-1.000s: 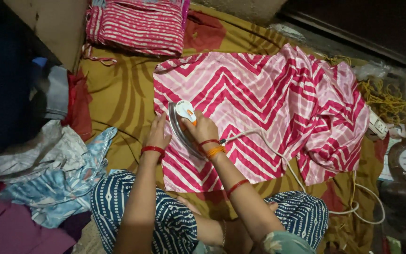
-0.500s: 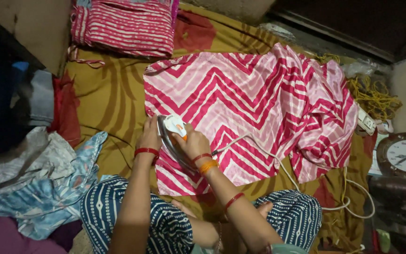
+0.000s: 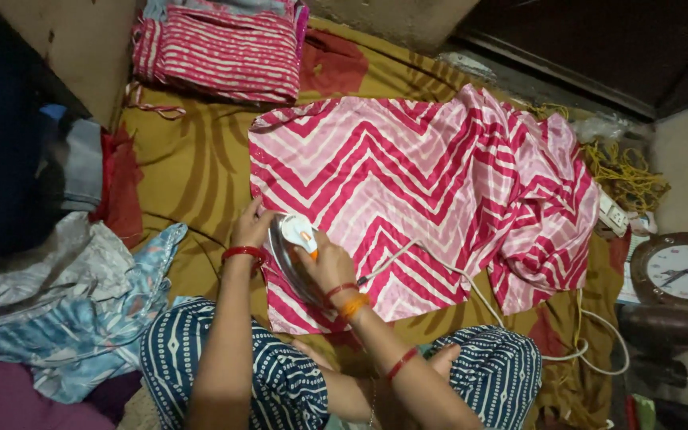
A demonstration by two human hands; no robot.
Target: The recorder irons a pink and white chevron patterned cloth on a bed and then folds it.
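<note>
A pink and white zigzag cloth (image 3: 408, 183) lies spread on a mustard yellow sheet (image 3: 193, 167). My right hand (image 3: 330, 264) grips the handle of a white electric iron (image 3: 290, 243) that rests on the near left part of the cloth. My left hand (image 3: 250, 227) presses flat on the cloth's left edge, right beside the iron. The iron's white cord (image 3: 471, 283) runs right across the cloth and loops down by my knee. The cloth's right side is bunched in folds.
A folded stack of pink striped clothes (image 3: 220, 48) lies at the far left. Crumpled light blue and grey cloths (image 3: 65, 295) pile at my left. A round wall clock (image 3: 682, 271) sits at the right, with a white power strip (image 3: 613, 213) and yellow rope (image 3: 627, 171) behind it.
The iron and both hands have stayed on the cloth's near left part, sliding slightly toward its left edge. The view has shifted a little.
</note>
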